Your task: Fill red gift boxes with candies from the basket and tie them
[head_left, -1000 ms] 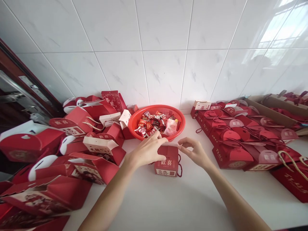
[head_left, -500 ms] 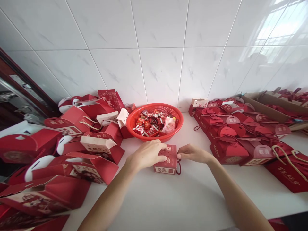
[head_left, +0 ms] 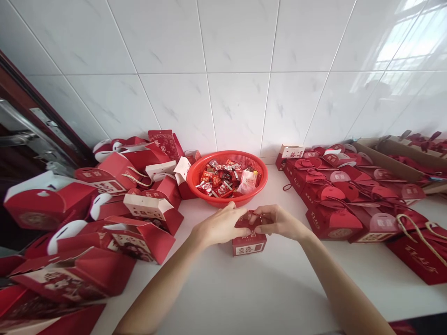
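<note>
A small red box (head_left: pixel 248 245) with a pale printed label on its front stands on the white table, below the candy basket. My left hand (head_left: pixel 223 225) lies over the box's left side and top, its fingers bent against it. At the top right of the box, my right hand (head_left: pixel 277 221) pinches a dark red cord (head_left: pixel 254 214) between bent fingers. The two thumbs are close together above the label. Part of the box top and some fingertips are hidden by the hands.
An orange-red basket (head_left: pixel 226 201) holds wrapped candies near the tiled wall. Open red boxes (head_left: pixel 80 274) crowd the left side. Closed red boxes (head_left: pixel 335 225) stand in rows at the right, beside a rope-handled bag (head_left: pixel 419 256) and a cardboard carton (head_left: pixel 380 160).
My right hand has moved from the box's right side onto its top, bringing the cord up with it. The box is turned slightly. The camera view has shifted a little.
</note>
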`<control>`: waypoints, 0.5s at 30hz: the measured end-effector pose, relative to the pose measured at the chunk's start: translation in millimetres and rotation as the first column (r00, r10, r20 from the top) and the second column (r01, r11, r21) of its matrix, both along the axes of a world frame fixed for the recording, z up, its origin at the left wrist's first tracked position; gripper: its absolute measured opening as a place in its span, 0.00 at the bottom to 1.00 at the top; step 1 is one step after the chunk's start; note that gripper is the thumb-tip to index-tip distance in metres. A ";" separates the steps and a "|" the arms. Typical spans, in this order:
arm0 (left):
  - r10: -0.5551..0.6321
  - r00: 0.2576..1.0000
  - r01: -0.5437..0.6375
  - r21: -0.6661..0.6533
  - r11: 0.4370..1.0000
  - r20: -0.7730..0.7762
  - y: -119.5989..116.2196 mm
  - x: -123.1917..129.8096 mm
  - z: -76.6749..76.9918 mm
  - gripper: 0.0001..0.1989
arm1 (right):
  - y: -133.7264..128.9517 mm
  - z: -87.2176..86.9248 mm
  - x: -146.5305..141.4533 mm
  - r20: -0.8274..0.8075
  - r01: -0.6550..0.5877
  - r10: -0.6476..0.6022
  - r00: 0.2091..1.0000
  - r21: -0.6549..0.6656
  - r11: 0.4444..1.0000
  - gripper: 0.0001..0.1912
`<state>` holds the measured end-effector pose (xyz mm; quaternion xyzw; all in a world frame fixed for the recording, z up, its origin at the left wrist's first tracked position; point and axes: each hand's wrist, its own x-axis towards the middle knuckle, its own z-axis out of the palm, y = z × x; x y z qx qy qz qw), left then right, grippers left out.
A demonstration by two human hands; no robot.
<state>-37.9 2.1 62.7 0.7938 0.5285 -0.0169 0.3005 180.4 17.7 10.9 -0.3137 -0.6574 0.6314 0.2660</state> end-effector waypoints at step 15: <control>0.228 0.788 -0.119 -0.221 0.968 0.572 -2.6 -49.0 3.8 0.22 | -5.1 4.2 -7.3 0.235 0.033 -0.097 0.967 0.259 0.965 0.09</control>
